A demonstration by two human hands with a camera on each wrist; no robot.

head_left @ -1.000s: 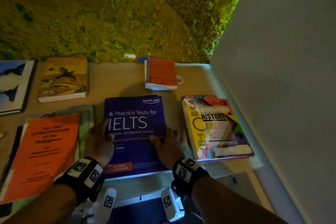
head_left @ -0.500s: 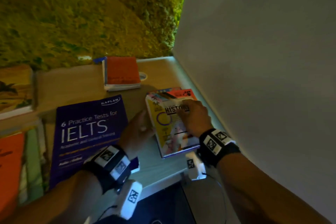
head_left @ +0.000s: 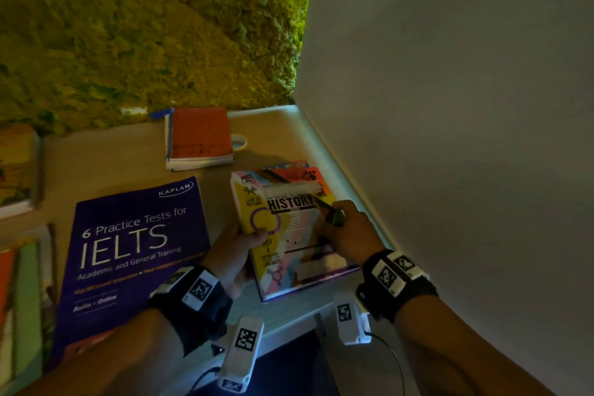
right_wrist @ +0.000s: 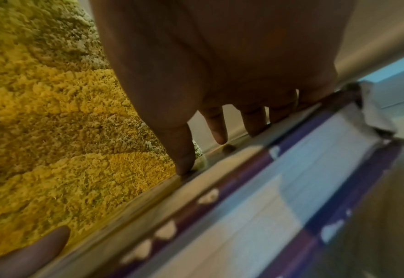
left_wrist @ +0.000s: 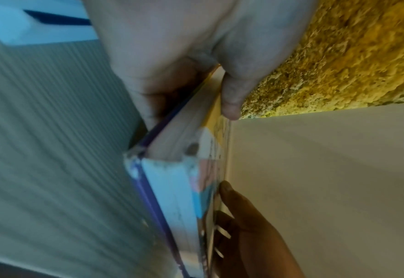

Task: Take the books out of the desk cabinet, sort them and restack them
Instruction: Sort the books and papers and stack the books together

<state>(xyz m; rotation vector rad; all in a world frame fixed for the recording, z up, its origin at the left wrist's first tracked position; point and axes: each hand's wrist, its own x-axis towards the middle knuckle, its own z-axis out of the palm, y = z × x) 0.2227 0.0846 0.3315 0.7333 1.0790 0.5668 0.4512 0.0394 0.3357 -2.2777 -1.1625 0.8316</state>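
The colourful "History" book (head_left: 291, 202) lies at the desk's right end, on top of another book whose edge peeks out behind it. My left hand (head_left: 236, 247) grips its left edge; in the left wrist view the thumb (left_wrist: 231, 101) lies on the cover and the fingers reach underneath, with that side of the book (left_wrist: 172, 188) raised off the desk. My right hand (head_left: 350, 231) rests on the cover near its right edge, fingertips (right_wrist: 217, 129) touching it. The purple IELTS book (head_left: 135, 244) lies flat to the left, untouched.
A red notebook (head_left: 201, 135) sits near the mossy back wall (head_left: 144, 26). More books lie at the far left (head_left: 16, 167) and front left (head_left: 22, 299). A plain wall (head_left: 450, 138) closes the right side of the beige desk (head_left: 96, 164).
Both hands left the IELTS book and moved right to the History book. The left hand now grips its left edge and that side has come up; the view swung right.
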